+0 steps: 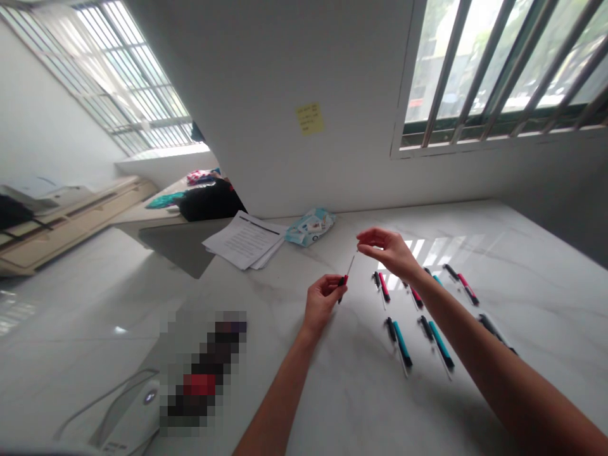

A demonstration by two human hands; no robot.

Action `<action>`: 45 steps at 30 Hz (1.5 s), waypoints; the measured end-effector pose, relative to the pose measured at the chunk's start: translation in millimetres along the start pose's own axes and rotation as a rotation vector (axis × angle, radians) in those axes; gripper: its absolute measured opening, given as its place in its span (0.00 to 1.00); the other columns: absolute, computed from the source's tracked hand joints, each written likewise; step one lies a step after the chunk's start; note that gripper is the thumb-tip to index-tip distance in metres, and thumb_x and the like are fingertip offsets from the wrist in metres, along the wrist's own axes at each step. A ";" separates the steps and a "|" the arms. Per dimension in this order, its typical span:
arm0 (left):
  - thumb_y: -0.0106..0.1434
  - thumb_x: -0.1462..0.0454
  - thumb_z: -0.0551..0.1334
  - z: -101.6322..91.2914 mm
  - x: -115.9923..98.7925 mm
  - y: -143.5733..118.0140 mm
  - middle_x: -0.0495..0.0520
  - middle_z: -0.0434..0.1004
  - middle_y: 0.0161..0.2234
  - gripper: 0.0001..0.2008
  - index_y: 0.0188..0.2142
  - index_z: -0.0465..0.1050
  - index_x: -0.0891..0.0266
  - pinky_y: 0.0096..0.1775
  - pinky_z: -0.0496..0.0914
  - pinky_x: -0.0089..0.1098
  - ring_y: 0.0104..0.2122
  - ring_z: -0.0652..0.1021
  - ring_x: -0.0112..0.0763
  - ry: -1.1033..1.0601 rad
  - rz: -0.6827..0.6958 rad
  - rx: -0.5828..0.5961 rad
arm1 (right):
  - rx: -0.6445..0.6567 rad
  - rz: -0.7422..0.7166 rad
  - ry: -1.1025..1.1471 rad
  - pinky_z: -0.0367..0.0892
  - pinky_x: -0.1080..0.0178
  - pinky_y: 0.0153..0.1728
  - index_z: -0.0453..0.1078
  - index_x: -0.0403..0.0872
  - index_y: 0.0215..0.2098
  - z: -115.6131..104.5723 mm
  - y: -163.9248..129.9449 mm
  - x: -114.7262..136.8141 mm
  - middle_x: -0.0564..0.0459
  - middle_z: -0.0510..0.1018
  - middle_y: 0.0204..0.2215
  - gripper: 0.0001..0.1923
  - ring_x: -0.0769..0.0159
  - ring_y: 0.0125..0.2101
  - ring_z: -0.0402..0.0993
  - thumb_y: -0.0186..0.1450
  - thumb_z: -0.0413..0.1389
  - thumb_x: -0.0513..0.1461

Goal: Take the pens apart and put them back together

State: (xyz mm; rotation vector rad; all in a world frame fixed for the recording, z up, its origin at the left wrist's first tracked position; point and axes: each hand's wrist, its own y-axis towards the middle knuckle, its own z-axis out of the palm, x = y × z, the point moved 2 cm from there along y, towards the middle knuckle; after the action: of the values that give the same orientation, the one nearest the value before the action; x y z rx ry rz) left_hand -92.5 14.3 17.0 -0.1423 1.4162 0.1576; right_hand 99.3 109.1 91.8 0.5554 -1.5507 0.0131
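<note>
Left hand, right hand hold screwdriver.

1. Yellow sticky note, on the wall at upper centre of the frame: handwritten lines are present, too small and blurred to read.
2. Stack of printed papers, on the surface left of centre: a dark heading bar and rows of fine print show, none legible.
3. Light blue packet, on the surface just right of the papers: a white label panel with printing, not readable.
4. White device, lower left of the frame: a small round emblem, no letters discernible.
5. No word, brand or number can be read anywhere.
</note>
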 end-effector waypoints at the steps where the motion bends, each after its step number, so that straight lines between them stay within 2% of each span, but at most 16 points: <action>1: 0.50 0.61 0.78 0.0 0.3 0.2 0.55 0.84 0.35 0.14 0.36 0.83 0.62 0.38 0.71 0.30 0.34 0.79 0.31 0.002 0.001 0.003 | 0.014 0.001 0.001 0.77 0.57 0.45 0.78 0.47 0.44 -0.3 0.1 0.1 0.48 0.85 0.39 0.18 0.61 0.40 0.83 0.60 0.69 0.48; 9: 0.50 0.60 0.78 -0.8 1.6 0.7 0.54 0.84 0.34 0.15 0.37 0.83 0.62 0.37 0.71 0.29 0.33 0.79 0.30 0.002 -0.002 0.008 | 0.096 0.039 -0.033 0.77 0.59 0.43 0.79 0.47 0.44 7.5 -2.0 -3.8 0.50 0.85 0.36 0.17 0.63 0.37 0.82 0.61 0.68 0.47; 15: 0.49 0.61 0.78 -0.2 0.2 0.4 0.55 0.84 0.35 0.15 0.36 0.83 0.62 0.38 0.71 0.30 0.34 0.79 0.31 -0.008 -0.002 0.007 | 0.046 0.013 -0.032 0.77 0.58 0.43 0.78 0.47 0.45 1.0 -1.3 1.3 0.49 0.84 0.37 0.17 0.61 0.39 0.82 0.62 0.68 0.47; 24: 0.49 0.60 0.79 0.1 2.8 0.8 0.54 0.84 0.34 0.15 0.36 0.83 0.62 0.37 0.70 0.30 0.33 0.79 0.30 -0.014 -0.002 0.014 | 0.159 0.055 -0.107 0.77 0.59 0.42 0.79 0.48 0.47 8.6 -3.8 1.0 0.50 0.85 0.37 0.17 0.64 0.36 0.82 0.62 0.67 0.46; 27: 0.49 0.60 0.79 0.6 1.8 -0.1 0.55 0.84 0.34 0.16 0.36 0.83 0.62 0.37 0.70 0.30 0.33 0.79 0.31 -0.016 -0.001 0.020 | 0.124 0.057 -0.080 0.77 0.60 0.42 0.79 0.48 0.45 8.9 -3.5 0.2 0.49 0.85 0.38 0.17 0.63 0.37 0.82 0.61 0.68 0.46; 31: 0.49 0.60 0.79 0.9 0.7 -0.5 0.55 0.84 0.34 0.15 0.36 0.83 0.62 0.35 0.70 0.30 0.32 0.78 0.31 -0.011 -0.003 0.019 | 0.043 0.026 -0.001 0.76 0.58 0.46 0.80 0.49 0.46 1.8 -1.1 -0.4 0.48 0.86 0.42 0.16 0.61 0.42 0.82 0.62 0.67 0.47; 36: 0.50 0.60 0.78 0.9 0.2 -0.5 0.54 0.83 0.33 0.15 0.36 0.83 0.62 0.35 0.69 0.29 0.32 0.78 0.30 -0.015 -0.008 0.021 | 0.044 0.078 0.048 0.76 0.58 0.47 0.81 0.47 0.43 -2.2 0.5 -5.4 0.47 0.86 0.40 0.17 0.61 0.41 0.82 0.61 0.68 0.49; 45: 0.50 0.61 0.78 1.2 -0.9 -1.1 0.54 0.83 0.34 0.14 0.36 0.83 0.62 0.36 0.70 0.29 0.33 0.78 0.30 -0.018 -0.010 0.023 | 0.073 0.080 0.052 0.75 0.58 0.47 0.79 0.46 0.38 1.0 1.2 -6.0 0.48 0.85 0.37 0.17 0.62 0.39 0.82 0.59 0.70 0.49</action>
State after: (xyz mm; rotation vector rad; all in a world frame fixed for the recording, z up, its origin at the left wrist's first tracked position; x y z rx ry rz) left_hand -91.2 13.4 18.1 -0.1289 1.3983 0.1343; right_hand 97.7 111.8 86.4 0.5463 -1.5249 0.1444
